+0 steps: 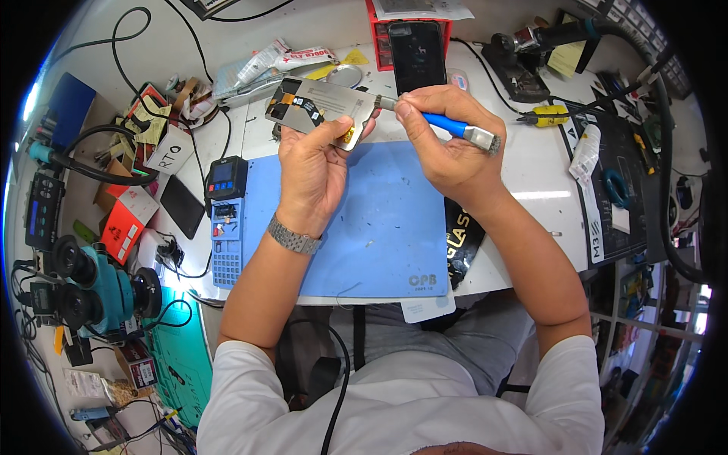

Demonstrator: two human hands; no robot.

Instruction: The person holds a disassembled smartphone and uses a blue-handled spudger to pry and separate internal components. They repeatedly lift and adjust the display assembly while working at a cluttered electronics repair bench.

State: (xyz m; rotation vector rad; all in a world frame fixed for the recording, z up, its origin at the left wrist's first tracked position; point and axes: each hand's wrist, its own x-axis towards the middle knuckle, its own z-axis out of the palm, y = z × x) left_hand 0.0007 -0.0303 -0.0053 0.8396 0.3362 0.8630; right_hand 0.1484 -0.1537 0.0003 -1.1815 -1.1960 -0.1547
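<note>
My left hand (309, 163) is closed on a phone display panel (339, 100), its thumb pressed on the near edge. The panel's silvery back faces up, with a dark flex cable (305, 106) and black and copper patches on it. In my right hand (461, 155) is a blue-handled double-ended brush (446, 123) with metal collars. One brush tip meets the panel's right end; the other points out past my fingers. Both hands are raised over the far part of a blue work mat (379, 227), which has small dark specks on it.
A phone (417, 57) leans on a red drawer box (381, 47) at the back. A blue control unit (225, 220) borders the mat's left side. Further left are a teal microscope (106, 292) and loose boxes. A yellow-handled tool (550, 115) and black mat (629, 205) are at right.
</note>
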